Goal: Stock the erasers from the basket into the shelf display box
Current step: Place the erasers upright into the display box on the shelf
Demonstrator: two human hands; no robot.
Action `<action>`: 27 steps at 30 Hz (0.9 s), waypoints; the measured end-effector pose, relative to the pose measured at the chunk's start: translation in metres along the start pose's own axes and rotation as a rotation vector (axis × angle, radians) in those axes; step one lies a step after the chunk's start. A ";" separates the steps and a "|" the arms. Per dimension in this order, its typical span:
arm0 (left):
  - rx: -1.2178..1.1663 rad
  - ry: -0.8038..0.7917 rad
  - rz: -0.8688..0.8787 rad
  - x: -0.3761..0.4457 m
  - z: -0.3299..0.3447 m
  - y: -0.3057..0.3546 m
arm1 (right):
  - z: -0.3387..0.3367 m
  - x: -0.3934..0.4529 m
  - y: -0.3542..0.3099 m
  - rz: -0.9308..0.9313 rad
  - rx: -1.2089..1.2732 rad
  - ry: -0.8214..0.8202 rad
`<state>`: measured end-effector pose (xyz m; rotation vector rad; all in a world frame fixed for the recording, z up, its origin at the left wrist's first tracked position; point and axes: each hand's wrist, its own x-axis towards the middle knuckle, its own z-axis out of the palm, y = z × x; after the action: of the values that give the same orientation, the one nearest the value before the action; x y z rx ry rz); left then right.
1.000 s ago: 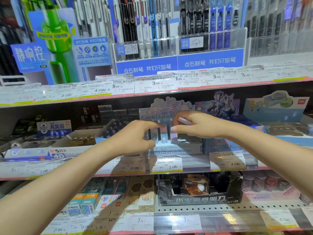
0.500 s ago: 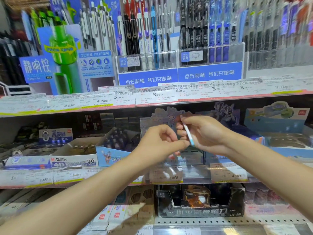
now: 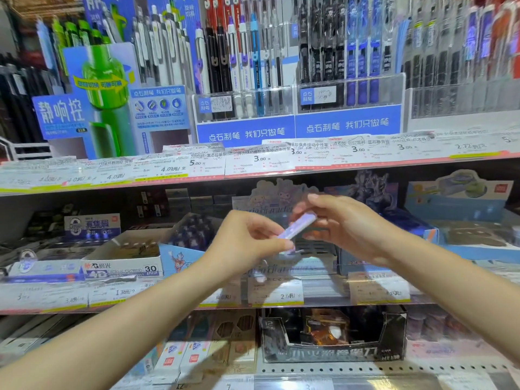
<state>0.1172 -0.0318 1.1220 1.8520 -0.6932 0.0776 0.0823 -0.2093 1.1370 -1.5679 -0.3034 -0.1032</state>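
Eraser (image 3: 298, 230) held tilted in front of the display box (image 3: 277, 204) on the middle shelf (image 3: 140, 298). Left hand (image 3: 247, 243), fingers pinching its lower end; right hand (image 3: 346, 226), fingers curled round its upper end. Pens (image 3: 247, 60) racked above the box.

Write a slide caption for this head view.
Both hands, left hand and right hand, hold a lilac eraser before the shelf display box.
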 end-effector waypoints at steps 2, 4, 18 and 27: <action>0.263 -0.005 0.147 0.001 -0.007 0.000 | -0.006 0.000 -0.003 0.022 -0.203 -0.039; 0.402 -0.045 0.290 0.002 -0.010 0.001 | -0.009 -0.001 -0.006 0.019 -0.403 -0.115; 0.942 -0.225 0.355 0.008 -0.021 -0.011 | -0.019 0.007 0.002 -0.265 -0.836 -0.044; 0.884 -0.333 0.276 0.006 -0.027 -0.008 | -0.017 0.012 0.015 -0.268 -0.937 0.007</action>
<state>0.1334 -0.0092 1.1278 2.6256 -1.2868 0.2985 0.0996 -0.2243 1.1261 -2.4417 -0.4992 -0.5173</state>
